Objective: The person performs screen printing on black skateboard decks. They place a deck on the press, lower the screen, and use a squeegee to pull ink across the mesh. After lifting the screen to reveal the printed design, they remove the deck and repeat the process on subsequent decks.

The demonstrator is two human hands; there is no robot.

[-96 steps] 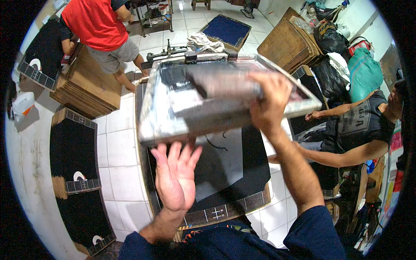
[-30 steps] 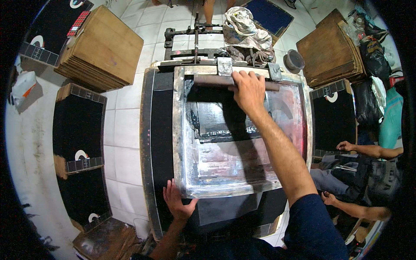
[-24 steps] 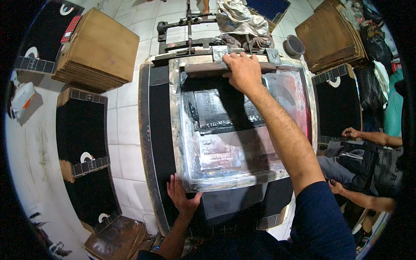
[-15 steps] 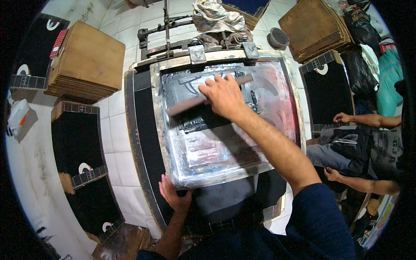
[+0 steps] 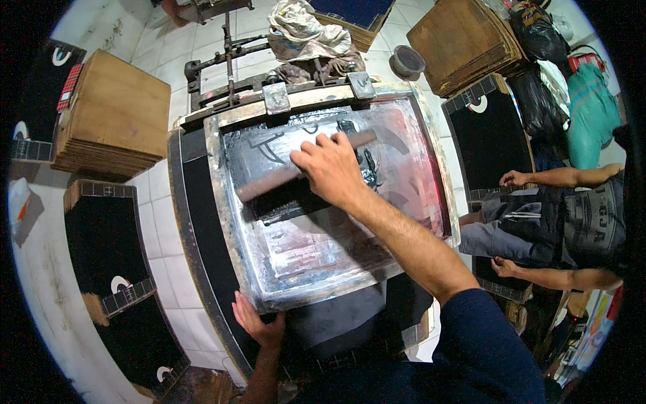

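Underneath, a black-topped work board [image 5: 204,222] bears a pale-rimmed screen frame [image 5: 234,222], which lies slightly askew over it and is held along its far rail by two metal clamps, one left [image 5: 276,99] and one right [image 5: 361,85]. Across the frame's upper half a long brown squeegee [image 5: 272,183] slants up toward the right, over a patch of glossy dark ink [image 5: 288,210]. Well apart from each other, the right hand [image 5: 330,168] is clamped on the squeegee's middle, while the left hand [image 5: 258,324], thumb away from fingers, sits at the frame's near left corner, whether gripping I cannot tell.
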